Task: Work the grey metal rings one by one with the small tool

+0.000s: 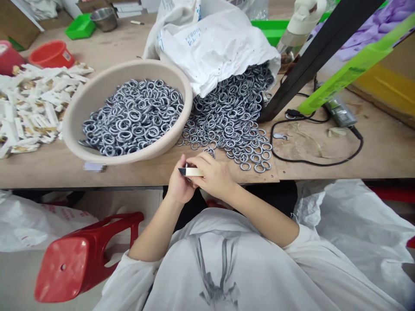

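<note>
Both my hands meet above the table's front edge, in the middle of the view. In my right hand, the curled fingers grip a short cream-coloured stick with a dark slanted tip, which looks like a small trimming knife. Closed beside it, my left hand has its thumb up near that tip. A bit of a grey ring shows between the fingers; most of it is hidden. Just beyond my hands lies a spread pile of loose grey rings. More grey rings fill a beige basin at left.
A white sack lies open over the pile. White strips are heaped at far left, near a red bowl. On the right stand a dark post and a black cable. A red stool is below left.
</note>
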A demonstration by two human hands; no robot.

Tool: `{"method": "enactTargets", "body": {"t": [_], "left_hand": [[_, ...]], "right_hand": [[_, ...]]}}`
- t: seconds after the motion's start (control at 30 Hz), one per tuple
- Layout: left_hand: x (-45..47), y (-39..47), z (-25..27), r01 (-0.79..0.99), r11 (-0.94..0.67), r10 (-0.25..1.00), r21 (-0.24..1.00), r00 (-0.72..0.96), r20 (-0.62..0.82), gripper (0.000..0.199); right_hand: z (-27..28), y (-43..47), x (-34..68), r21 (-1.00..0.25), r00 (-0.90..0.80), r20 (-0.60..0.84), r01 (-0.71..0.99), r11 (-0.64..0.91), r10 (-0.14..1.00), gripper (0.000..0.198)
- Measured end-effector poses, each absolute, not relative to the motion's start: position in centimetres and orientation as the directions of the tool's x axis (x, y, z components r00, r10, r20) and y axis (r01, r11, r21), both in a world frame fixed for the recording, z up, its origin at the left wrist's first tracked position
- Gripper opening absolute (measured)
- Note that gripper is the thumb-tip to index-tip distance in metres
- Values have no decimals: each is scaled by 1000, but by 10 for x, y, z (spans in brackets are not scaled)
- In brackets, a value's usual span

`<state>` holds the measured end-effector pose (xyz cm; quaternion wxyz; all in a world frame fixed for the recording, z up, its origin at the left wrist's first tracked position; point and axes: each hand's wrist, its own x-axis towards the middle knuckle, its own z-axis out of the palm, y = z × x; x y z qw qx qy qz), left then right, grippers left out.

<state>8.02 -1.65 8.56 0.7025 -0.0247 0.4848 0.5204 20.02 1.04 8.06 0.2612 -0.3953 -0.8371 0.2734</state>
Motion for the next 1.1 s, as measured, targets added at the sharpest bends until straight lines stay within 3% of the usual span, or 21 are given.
{"method": "enactTargets", "body": {"t": [0.13, 0.27, 0.33, 0.4, 0.5, 0.63, 0.7, 0.77, 0.87, 0.93, 1.0, 1.1], "left_hand": [[70, -12, 82, -747, 394, 771, 535, -47, -635, 18], [61, -11, 77, -581, 368, 841, 726, -125, -526, 17], [62, -14, 75, -306, 320, 900, 897, -197, -388, 18], [69, -17, 74, 117, 260, 952, 958, -197, -235, 19], [83, -20, 72, 612, 166, 986, 773, -83, -146, 24], [94, -21, 69, 802, 127, 984, 584, -25, -179, 19], [92, -22, 69, 803, 115, 984, 585, -12, -178, 13], [85, -24, 71, 737, 100, 989, 669, -2, -146, 11], [72, -24, 74, 438, 176, 984, 882, -58, -167, 18], [66, -23, 76, 110, 291, 956, 950, -64, -286, 23], [65, -20, 78, -176, 385, 920, 906, -5, -392, 31], [72, -15, 82, -409, 459, 880, 788, 89, -466, 49]], "right_hand": [[79, 30, 216, -713, -401, 210, 561, 420, 892, 27], [68, 35, 236, -609, -300, 52, 747, 268, 953, 33], [63, 31, 241, -563, -298, -3, 790, 244, 955, 38], [62, 29, 243, -562, -287, 3, 792, 239, 958, 35], [65, 33, 241, -578, -278, 41, 776, 250, 960, 30], [67, 42, 233, -558, -354, 15, 773, 301, 935, 24], [64, 43, 229, -545, -373, -3, 778, 312, 928, 21], [60, 44, 227, -549, -365, -8, 780, 301, 931, 19], [56, 45, 227, -650, -321, 11, 717, 251, 947, 14], [58, 45, 230, -806, -282, -5, 569, 163, 959, 13], [63, 44, 232, -951, -278, -51, 306, 38, 959, 15], [73, 36, 230, -993, -310, -90, -41, -108, 946, 24]]}}
